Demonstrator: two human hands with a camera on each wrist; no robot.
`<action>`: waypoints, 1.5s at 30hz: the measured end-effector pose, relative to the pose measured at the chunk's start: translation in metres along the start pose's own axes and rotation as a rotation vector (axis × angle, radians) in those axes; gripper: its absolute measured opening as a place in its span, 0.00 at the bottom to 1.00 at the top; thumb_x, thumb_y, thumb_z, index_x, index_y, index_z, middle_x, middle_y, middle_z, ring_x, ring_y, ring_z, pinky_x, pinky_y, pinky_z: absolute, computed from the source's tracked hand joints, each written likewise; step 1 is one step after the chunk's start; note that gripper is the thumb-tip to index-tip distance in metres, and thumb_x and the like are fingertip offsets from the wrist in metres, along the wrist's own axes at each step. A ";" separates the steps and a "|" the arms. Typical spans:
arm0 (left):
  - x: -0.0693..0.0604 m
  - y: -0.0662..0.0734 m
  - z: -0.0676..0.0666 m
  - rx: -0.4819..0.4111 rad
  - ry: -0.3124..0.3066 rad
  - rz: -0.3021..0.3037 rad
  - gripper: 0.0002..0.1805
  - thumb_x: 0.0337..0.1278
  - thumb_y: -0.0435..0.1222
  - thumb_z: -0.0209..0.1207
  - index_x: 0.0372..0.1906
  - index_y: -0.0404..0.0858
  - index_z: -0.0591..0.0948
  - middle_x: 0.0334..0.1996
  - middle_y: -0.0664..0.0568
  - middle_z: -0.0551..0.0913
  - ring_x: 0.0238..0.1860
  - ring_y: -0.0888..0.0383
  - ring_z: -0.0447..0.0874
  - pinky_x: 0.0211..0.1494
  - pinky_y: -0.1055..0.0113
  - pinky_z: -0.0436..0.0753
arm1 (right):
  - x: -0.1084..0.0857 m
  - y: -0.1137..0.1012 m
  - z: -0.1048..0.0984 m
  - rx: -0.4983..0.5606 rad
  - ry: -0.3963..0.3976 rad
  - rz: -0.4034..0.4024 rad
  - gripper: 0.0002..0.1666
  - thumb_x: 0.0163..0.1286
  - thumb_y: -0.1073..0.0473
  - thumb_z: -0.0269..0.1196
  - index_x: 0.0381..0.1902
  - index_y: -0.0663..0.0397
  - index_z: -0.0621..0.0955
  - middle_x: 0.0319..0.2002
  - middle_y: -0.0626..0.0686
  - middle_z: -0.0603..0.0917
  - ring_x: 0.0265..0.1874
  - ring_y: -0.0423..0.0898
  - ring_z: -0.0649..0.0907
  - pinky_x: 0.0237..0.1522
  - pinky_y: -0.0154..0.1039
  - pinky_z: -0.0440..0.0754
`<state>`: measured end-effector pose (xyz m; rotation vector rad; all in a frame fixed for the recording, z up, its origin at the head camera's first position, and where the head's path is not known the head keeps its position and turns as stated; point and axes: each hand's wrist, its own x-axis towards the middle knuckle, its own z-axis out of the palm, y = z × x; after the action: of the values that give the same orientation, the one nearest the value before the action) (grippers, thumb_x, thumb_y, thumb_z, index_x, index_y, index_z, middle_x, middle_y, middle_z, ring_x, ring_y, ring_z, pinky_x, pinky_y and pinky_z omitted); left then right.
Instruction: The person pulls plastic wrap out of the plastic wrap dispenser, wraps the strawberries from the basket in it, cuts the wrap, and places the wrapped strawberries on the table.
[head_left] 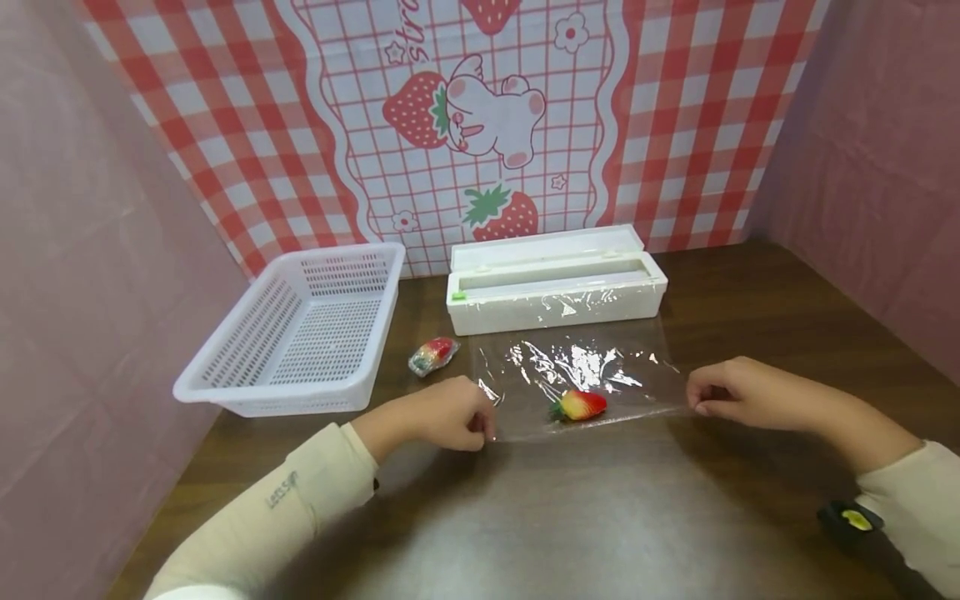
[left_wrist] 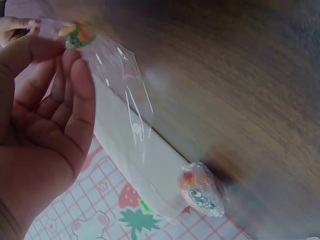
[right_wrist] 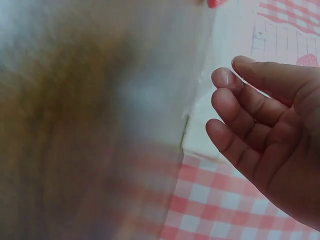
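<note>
Strawb. (head_left: 585,406) + film (head_left: 517,375) btwn hands (head_left: 452,414) (head_left: 738,392)

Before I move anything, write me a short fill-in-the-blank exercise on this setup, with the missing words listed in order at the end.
1. The cling film stretches from the left hand to the right hand, with ____ unwrapped strawberry between the two hands.
2. The film-wrapped strawberry lies nearer the ____ hand.
3. The lid of the white dispenser box is not shut but ____.
4. In the head view, that box stands to the ____ of the perforated basket.

Missing words: one; left; open; right.
</note>
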<state>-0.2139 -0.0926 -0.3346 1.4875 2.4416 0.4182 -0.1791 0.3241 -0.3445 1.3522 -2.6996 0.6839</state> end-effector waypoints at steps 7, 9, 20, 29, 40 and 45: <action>0.004 -0.004 -0.004 0.007 0.229 -0.114 0.06 0.49 0.31 0.59 0.22 0.42 0.81 0.19 0.61 0.75 0.23 0.66 0.70 0.27 0.73 0.73 | 0.005 0.006 -0.006 0.051 0.007 0.047 0.14 0.60 0.72 0.67 0.32 0.45 0.78 0.28 0.32 0.75 0.28 0.30 0.73 0.26 0.29 0.73; 0.006 -0.006 -0.003 0.013 0.286 -0.164 0.06 0.49 0.32 0.58 0.22 0.42 0.81 0.19 0.60 0.75 0.23 0.65 0.70 0.26 0.73 0.72 | 0.007 0.008 -0.005 0.055 0.018 0.045 0.14 0.60 0.72 0.66 0.32 0.46 0.78 0.28 0.32 0.75 0.28 0.30 0.73 0.26 0.30 0.73; 0.015 -0.018 0.002 -0.150 0.318 -0.380 0.04 0.46 0.34 0.58 0.22 0.40 0.79 0.18 0.59 0.75 0.22 0.64 0.70 0.26 0.72 0.71 | 0.017 0.015 -0.004 0.117 -0.048 0.225 0.07 0.65 0.68 0.64 0.32 0.51 0.79 0.26 0.38 0.76 0.26 0.32 0.72 0.25 0.32 0.74; 0.020 -0.028 0.009 -0.394 0.242 -0.509 0.06 0.52 0.29 0.58 0.23 0.36 0.79 0.16 0.53 0.81 0.16 0.61 0.79 0.23 0.69 0.81 | 0.018 0.019 -0.004 0.142 -0.108 0.321 0.06 0.65 0.68 0.63 0.31 0.52 0.79 0.24 0.40 0.75 0.24 0.33 0.72 0.25 0.32 0.74; 0.026 -0.028 0.018 -0.149 0.187 -0.507 0.07 0.47 0.31 0.64 0.19 0.42 0.82 0.12 0.58 0.78 0.16 0.64 0.76 0.23 0.72 0.75 | 0.021 0.020 0.006 0.118 -0.159 0.294 0.08 0.64 0.66 0.65 0.29 0.49 0.79 0.23 0.39 0.74 0.24 0.33 0.72 0.27 0.33 0.73; 0.028 -0.025 0.020 -0.020 0.216 -0.481 0.07 0.45 0.34 0.70 0.22 0.44 0.82 0.19 0.59 0.78 0.24 0.63 0.74 0.31 0.69 0.75 | 0.023 0.018 0.010 0.048 -0.162 0.256 0.11 0.63 0.67 0.66 0.25 0.48 0.77 0.23 0.37 0.72 0.24 0.32 0.70 0.25 0.33 0.70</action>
<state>-0.2403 -0.0763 -0.3640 0.8342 2.8341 0.5157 -0.2057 0.3126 -0.3554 1.1279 -3.0401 0.6874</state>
